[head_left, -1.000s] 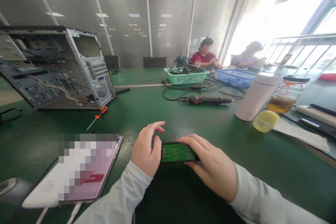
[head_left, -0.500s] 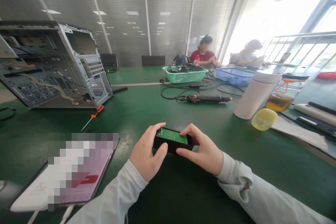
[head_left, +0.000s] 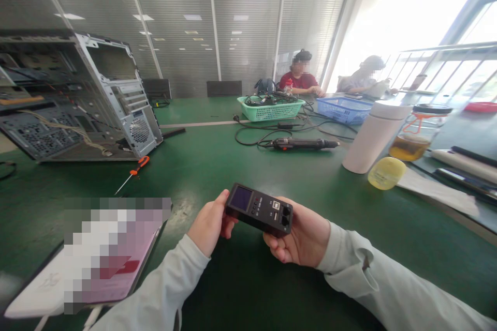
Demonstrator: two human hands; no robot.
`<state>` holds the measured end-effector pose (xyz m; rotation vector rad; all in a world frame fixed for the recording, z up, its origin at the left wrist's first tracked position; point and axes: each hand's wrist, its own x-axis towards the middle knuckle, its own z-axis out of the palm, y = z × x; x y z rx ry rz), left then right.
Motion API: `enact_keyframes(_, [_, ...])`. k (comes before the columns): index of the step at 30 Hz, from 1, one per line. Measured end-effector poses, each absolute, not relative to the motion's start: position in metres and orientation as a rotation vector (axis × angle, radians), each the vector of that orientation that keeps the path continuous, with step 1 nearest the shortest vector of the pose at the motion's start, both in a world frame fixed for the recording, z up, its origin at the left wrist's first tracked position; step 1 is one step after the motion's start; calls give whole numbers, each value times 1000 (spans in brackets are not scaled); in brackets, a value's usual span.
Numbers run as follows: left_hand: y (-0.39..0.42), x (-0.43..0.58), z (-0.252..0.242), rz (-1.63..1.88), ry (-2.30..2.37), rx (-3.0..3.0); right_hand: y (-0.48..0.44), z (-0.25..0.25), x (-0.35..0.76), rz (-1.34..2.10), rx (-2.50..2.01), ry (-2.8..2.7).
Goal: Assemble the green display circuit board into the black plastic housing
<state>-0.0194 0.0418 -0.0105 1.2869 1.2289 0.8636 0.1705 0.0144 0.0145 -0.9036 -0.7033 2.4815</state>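
A small black electronic device [head_left: 259, 210] is held above the green table in front of me. Its upper face carries a dark screen at the left, small buttons, a square USB socket and two black jack-like openings at the right. My left hand [head_left: 212, 222] grips the screen end, thumb on the near side and fingers curled beneath. Around the other end, my right hand [head_left: 303, 232] is closed, with the fingers under the device and the palm against its right edge. The device's underside is hidden.
An open computer case [head_left: 97, 98] stands at the left, near an orange-handled screwdriver [head_left: 134, 171]. A phone [head_left: 128, 264] lies front left. Beyond are a corded electric screwdriver [head_left: 305, 144], a green basket [head_left: 272, 110] and a blue basket [head_left: 344, 110]. A pale tumbler [head_left: 373, 139] stands right; two people sit at the back.
The device has been turned over: its green circuit board faced up before, and now the screen and sockets do. Both hands have shifted their grip around its ends.
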Motion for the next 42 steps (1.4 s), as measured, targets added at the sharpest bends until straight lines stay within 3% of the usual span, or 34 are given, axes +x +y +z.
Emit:
enact_keyframes(3, [39, -18, -3, 946, 1267, 1301, 17, 9, 171, 2181, -1087, -944])
enact_keyframes(9, [29, -15, 17, 994, 1251, 1499, 14, 0, 172, 1042, -1033, -1574])
enact_keyframes(18, [29, -14, 20, 1101, 1074, 1397, 14, 5, 178, 716, -921, -1738])
enact_keyframes(30, [27, -13, 19, 906, 1099, 1243, 15, 10, 182, 671, -1091, -1787])
enact_keyframes(37, [30, -12, 24, 869, 1217, 1143, 22, 2, 179, 1357, -1246, -1653])
enact_keyframes(42, [29, -10, 21, 768, 1247, 1214, 22, 0, 178, 1513, -1249, -1644])
